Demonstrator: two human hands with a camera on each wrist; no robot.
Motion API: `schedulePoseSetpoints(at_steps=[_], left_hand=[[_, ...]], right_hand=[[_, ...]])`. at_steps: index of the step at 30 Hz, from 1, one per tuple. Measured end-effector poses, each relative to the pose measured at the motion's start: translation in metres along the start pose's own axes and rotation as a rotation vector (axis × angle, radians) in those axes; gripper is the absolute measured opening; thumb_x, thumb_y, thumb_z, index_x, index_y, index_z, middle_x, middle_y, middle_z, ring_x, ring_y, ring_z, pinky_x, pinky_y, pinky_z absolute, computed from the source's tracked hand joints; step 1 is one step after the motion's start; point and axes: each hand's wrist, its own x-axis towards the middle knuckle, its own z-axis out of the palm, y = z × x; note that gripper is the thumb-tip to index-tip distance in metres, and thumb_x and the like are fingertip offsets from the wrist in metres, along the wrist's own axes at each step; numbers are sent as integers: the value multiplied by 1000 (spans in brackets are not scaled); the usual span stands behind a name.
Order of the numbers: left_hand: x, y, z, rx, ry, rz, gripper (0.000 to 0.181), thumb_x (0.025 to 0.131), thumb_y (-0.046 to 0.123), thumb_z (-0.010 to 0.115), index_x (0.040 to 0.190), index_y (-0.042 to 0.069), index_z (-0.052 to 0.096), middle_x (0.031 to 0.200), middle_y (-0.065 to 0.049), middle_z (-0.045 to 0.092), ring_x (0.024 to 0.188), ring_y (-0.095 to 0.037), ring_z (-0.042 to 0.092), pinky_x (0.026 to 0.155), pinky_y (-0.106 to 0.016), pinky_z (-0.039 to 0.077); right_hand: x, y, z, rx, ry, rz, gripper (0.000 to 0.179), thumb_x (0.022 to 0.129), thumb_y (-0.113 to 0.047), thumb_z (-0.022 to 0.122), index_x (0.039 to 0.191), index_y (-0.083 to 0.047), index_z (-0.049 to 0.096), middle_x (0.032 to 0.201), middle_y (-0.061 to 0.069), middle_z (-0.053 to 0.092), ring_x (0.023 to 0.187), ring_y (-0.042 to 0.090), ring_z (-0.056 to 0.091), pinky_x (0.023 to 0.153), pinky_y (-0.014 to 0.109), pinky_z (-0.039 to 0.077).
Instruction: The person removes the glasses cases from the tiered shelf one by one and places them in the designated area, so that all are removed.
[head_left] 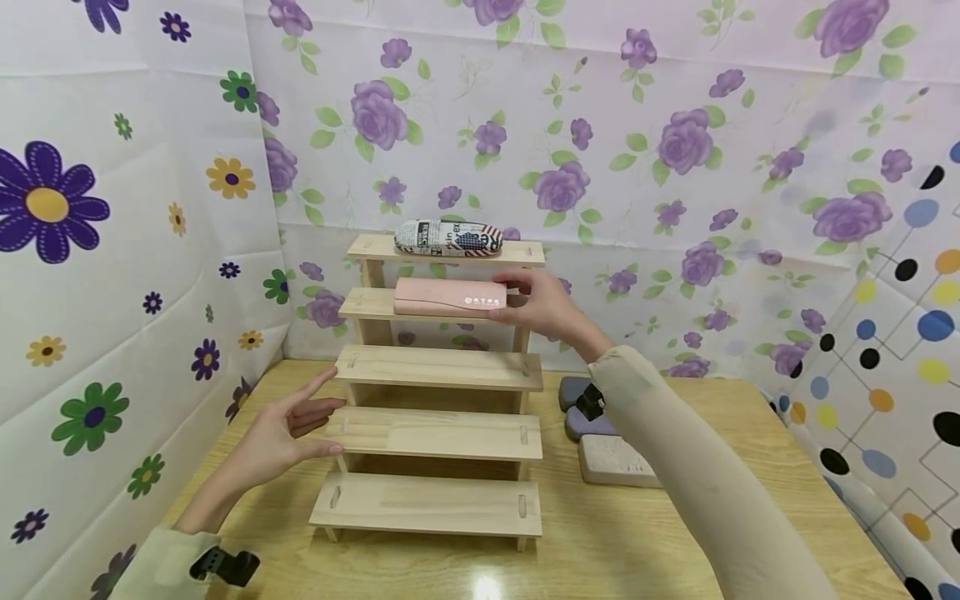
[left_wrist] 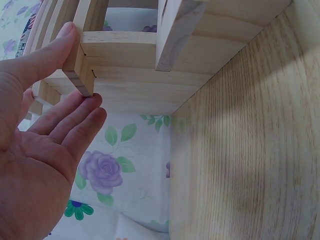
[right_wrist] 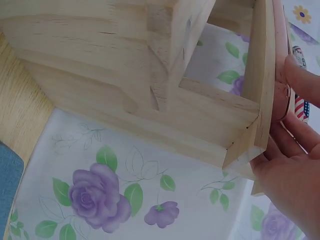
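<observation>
A pink glasses case (head_left: 448, 295) with small white print lies lengthwise on the second tier from the top of a wooden stepped rack (head_left: 438, 367). My right hand (head_left: 542, 304) holds its right end, the thumb on the front side and fingers behind. The right wrist view shows the thumb (right_wrist: 300, 80) against the case (right_wrist: 281, 95). On the top tier sits a newspaper-print case (head_left: 448, 238) with a flag pattern. My left hand (head_left: 273, 433) is at the rack's left side, its fingers nearly straight. In the left wrist view its thumb and fingertips touch the end of a tier (left_wrist: 82, 70).
Right of the rack, several cases lie on the wooden table (head_left: 630, 533): a white one (head_left: 611, 461), a purple one (head_left: 588, 423) and a dark blue-grey one (head_left: 573, 392), partly behind my right sleeve. Flowered cloth walls (head_left: 465, 167) stand behind and to the left, a dotted one at right.
</observation>
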Motion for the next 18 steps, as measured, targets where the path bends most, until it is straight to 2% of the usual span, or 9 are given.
schedulePoseSetpoints(at_steps=[8, 18], left_hand=[[0, 1, 0, -13, -2, -4, 106, 83, 10, 91, 169, 24, 30, 143, -27, 60, 132, -40, 58, 107, -39, 53], [0, -1, 0, -9, -1, -4, 106, 83, 9, 91, 169, 24, 30, 143, -27, 60, 132, -40, 58, 107, -40, 53]], right_hand=[[5, -4, 4, 15, -28, 30, 68, 88, -12, 89, 147, 3, 59, 129, 17, 65, 109, 28, 64, 86, 32, 58], [3, -4, 3, 10, -25, 35, 64, 86, -12, 90, 143, 1, 63, 128, 16, 67, 109, 27, 65, 85, 32, 59]])
